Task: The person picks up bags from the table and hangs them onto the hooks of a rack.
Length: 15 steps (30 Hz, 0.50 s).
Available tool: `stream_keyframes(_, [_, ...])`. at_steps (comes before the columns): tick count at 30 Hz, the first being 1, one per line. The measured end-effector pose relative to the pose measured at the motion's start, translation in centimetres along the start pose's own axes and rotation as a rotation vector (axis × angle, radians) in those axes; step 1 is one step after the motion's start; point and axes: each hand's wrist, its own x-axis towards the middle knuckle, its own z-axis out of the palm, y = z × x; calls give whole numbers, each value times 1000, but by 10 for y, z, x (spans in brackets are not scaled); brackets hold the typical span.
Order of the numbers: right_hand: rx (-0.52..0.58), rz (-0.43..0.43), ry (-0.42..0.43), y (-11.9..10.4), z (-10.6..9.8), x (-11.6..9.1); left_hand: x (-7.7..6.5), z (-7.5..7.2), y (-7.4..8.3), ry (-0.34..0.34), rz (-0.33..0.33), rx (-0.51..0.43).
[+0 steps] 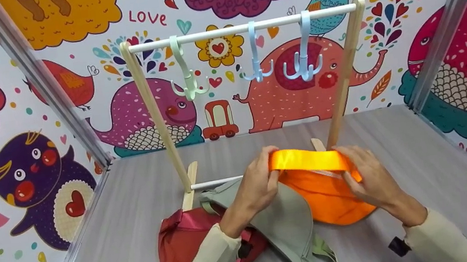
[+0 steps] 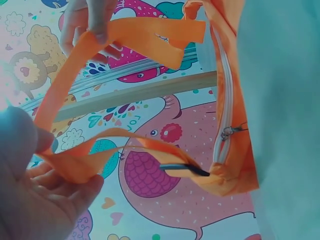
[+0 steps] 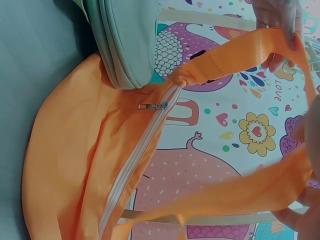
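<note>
My left hand (image 1: pixel 255 186) and right hand (image 1: pixel 370 178) hold the wide orange strap (image 1: pixel 307 159) between them, one at each side, raised above an orange bag (image 1: pixel 337 203). Fingers and thumb pinch the strap in both wrist views. The bag lies on the table, with a white zipper (image 3: pixel 135 155) and a metal zipper pull (image 3: pixel 152 106) along its top edge. A black buckle piece (image 2: pixel 184 168) sits on the strap near the bag's end. Partly over the orange bag lies a grey-green bag (image 1: pixel 285 219), under my left forearm.
A dark red bag (image 1: pixel 181 246) lies at the left, overlapped by the grey-green one. Behind stands a wooden rack (image 1: pixel 159 118) with a white top bar (image 1: pixel 216 32). On it hang a green hook (image 1: pixel 186 71) and two blue hooks (image 1: pixel 255 56). Patterned panels surround the grey table (image 1: pixel 109 251).
</note>
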Motion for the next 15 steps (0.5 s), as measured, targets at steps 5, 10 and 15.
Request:
stream_keyframes(5, [-14,-19,44,1,0,3,3,0,0,45,26,9])
stream_keyframes(10, [6,-30,66,3,0,6,4,1,0,92,48,40])
stream_keyframes(15, [56,-30,70,5,0,9,6,0,2,77,45,77])
